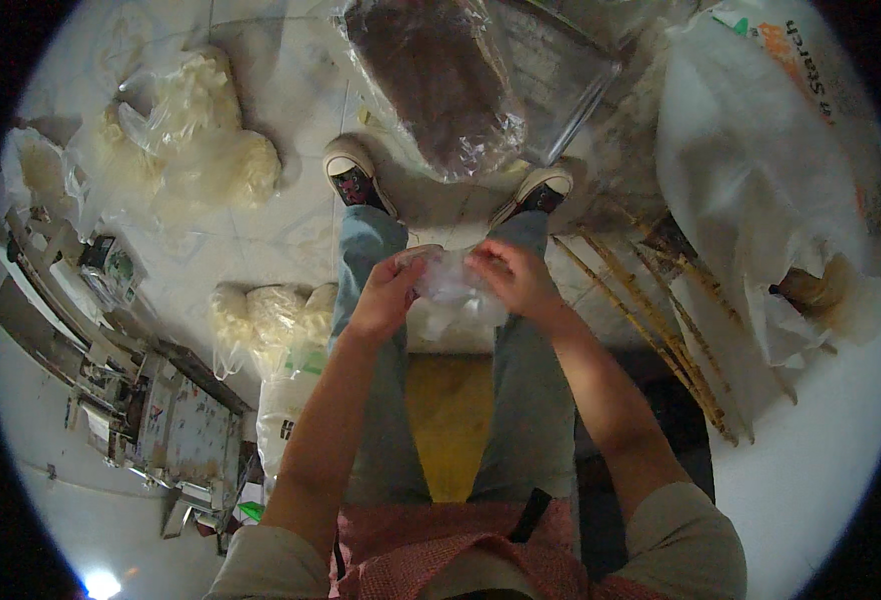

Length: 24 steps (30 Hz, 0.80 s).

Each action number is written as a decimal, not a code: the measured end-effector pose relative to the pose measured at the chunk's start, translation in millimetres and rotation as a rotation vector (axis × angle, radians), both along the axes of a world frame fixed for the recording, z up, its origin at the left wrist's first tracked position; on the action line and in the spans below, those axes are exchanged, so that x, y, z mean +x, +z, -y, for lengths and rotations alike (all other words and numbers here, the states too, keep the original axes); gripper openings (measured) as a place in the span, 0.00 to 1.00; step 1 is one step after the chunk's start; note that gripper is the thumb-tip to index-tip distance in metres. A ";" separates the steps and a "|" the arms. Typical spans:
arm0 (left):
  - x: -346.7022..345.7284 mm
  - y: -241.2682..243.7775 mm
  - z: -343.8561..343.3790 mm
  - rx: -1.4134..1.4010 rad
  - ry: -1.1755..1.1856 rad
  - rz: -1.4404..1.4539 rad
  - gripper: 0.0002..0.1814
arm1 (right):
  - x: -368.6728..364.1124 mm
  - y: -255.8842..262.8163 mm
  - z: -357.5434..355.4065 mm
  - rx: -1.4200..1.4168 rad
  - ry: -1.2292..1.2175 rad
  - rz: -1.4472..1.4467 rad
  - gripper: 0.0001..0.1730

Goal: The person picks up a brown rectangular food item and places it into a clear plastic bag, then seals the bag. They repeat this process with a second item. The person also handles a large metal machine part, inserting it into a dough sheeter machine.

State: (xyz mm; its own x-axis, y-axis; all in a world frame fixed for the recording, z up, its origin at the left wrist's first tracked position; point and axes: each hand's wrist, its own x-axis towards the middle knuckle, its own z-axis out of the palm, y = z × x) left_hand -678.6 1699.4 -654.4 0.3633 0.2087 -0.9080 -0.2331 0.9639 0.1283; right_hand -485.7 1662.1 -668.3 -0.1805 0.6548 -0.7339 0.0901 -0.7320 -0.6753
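Observation:
Between my hands, above my lap, is a crumpled clear plastic bag [452,281]. My left hand [394,289] grips its left side, along with what looks like a thin stack or wad of plastic at the fingertips. My right hand [514,276] pinches the bag's upper right edge between thumb and fingers. The bag's lower part hangs loose between my knees. Whether anything is inside it I cannot tell. Beyond my shoes stands a large clear plastic bag of dark brown material [440,82], partly cut off by the top of the view.
Bags of pale yellow pieces [193,142] lie on the tiled floor [275,247] at left, with another bag [275,315] beside my left leg. A metal machine [178,420] stands further left. Bamboo-like sticks [658,330] lean at right near a large white sack [755,165].

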 end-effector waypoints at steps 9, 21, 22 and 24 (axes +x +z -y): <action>-22.2 11.0 2.4 0.065 -0.484 -0.421 0.16 | 23.0 -0.4 -35.9 -0.129 -0.313 0.346 0.17; 25.3 79.4 -45.8 0.691 -0.889 -0.351 0.45 | 9.1 49.4 -44.4 -0.387 -0.297 -0.136 0.18; 28.8 78.0 -41.3 0.449 -0.757 -0.231 0.41 | 7.9 50.4 -43.0 -0.247 -0.240 -0.206 0.17; 29.4 72.8 -33.7 0.165 -0.890 0.021 0.29 | 15.7 70.1 -75.6 -0.174 -0.052 -0.091 0.12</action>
